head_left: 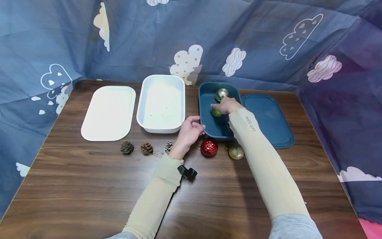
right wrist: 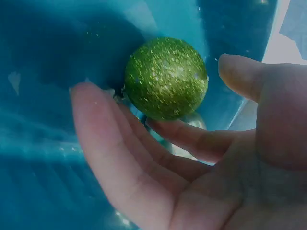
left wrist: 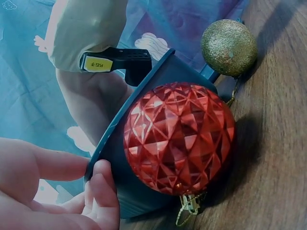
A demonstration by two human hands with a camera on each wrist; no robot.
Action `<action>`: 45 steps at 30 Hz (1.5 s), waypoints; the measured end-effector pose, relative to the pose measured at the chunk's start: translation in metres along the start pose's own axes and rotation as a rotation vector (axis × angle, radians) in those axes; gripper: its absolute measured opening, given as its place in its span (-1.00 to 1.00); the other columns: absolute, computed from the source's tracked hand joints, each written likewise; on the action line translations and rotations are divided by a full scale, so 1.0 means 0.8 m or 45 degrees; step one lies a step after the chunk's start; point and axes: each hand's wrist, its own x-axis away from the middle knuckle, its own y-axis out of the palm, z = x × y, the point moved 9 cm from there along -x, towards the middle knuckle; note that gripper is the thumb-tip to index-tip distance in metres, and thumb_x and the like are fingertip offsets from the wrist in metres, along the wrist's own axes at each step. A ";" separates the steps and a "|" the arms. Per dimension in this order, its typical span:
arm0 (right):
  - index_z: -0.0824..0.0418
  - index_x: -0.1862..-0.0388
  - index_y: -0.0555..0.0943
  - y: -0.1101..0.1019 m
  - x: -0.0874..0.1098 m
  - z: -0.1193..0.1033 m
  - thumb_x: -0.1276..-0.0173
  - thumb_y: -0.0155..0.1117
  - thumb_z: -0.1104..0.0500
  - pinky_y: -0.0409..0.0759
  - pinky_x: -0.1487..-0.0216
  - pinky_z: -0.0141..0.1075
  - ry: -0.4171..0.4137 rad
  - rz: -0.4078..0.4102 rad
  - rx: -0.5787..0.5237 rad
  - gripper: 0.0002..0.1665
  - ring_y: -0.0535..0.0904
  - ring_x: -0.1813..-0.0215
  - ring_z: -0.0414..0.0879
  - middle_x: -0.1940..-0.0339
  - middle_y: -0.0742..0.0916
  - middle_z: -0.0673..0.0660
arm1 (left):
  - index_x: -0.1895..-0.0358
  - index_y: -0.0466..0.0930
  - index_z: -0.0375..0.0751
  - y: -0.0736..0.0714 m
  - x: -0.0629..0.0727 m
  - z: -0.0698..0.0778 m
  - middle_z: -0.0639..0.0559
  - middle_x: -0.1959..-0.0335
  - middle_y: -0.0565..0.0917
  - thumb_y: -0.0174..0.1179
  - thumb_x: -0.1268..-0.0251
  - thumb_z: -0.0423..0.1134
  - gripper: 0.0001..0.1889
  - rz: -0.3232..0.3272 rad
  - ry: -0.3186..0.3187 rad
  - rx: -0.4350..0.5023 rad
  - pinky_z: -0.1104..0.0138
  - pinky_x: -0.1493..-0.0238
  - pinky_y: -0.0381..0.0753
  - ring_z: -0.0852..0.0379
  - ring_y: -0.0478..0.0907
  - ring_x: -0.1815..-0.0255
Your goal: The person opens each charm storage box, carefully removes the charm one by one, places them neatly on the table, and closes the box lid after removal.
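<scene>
Head view, blue box [head_left: 214,127]: stands on the bench [head_left: 89,199], with the green ball [head_left: 216,113] and a silvery ball [head_left: 222,92] inside.
Head view, reach: my left hand [head_left: 190,131] is at the blue box's left rim; my right hand [head_left: 227,105] is inside.
Head view, outside balls: the red ball [head_left: 209,147] and gold ball [head_left: 236,152] sit just before the blue box, probably for easy reach.
Head view, lids: blue lid [head_left: 268,121] right of the blue box; white box [head_left: 161,103] and white lid [head_left: 108,113] left of it, lids likely off for access.
Head view, right sleeve [head_left: 256,141]: reads "Lets Slim".
Left wrist view, grip: my thumb and fingers pinch the blue box's rim, I think to steady it.
Left wrist view, yellow label [left wrist: 98,63]: on my right wrist's black camera [left wrist: 129,57]; starts with R, the rest unclear.
Right wrist view, fingers [right wrist: 120,143]: spread wide and curved about the green ball within the blue box, thumb clear; I cannot tell whether they touch it.
</scene>
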 end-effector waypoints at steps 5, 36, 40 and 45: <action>0.36 0.07 0.54 0.012 -0.004 0.002 -0.48 -0.04 -0.20 0.54 0.60 -0.32 -0.007 -0.033 -0.010 -0.39 0.57 0.63 -0.09 0.34 0.65 0.28 | -0.29 0.33 -0.40 0.003 0.000 -0.003 0.01 0.42 0.50 0.14 -0.29 -0.45 -0.51 -0.006 -0.001 -0.025 0.23 0.09 0.65 0.16 0.55 0.44; 0.21 -0.30 0.35 -0.033 0.074 -0.006 -0.24 0.33 0.20 0.44 -0.12 0.07 -0.632 0.509 -0.242 -0.34 0.38 -0.09 0.17 -0.20 0.45 0.32 | -0.27 0.36 -0.36 0.002 0.001 -0.005 0.04 0.45 0.49 0.18 -0.26 -0.45 -0.51 0.010 -0.014 -0.020 0.26 0.16 0.64 0.17 0.57 0.46; 0.21 -0.31 0.35 -0.036 0.086 0.004 -0.21 0.37 0.22 0.45 -0.19 0.08 -0.666 0.585 -0.375 -0.31 0.43 -0.14 0.20 -0.26 0.43 0.31 | -0.27 0.36 -0.37 0.002 0.001 -0.004 0.03 0.45 0.50 0.17 -0.26 -0.45 -0.51 0.004 -0.010 -0.022 0.18 0.10 0.64 0.14 0.57 0.44; 0.23 -0.25 0.35 -0.035 0.098 0.010 -0.19 0.40 0.26 0.50 -0.16 0.06 -0.728 0.646 -0.463 -0.33 0.45 -0.15 0.18 -0.21 0.47 0.28 | -0.29 0.34 -0.37 0.000 0.000 -0.001 0.03 0.43 0.51 0.17 -0.27 -0.44 -0.49 0.001 -0.014 -0.024 0.16 0.06 0.65 0.16 0.58 0.43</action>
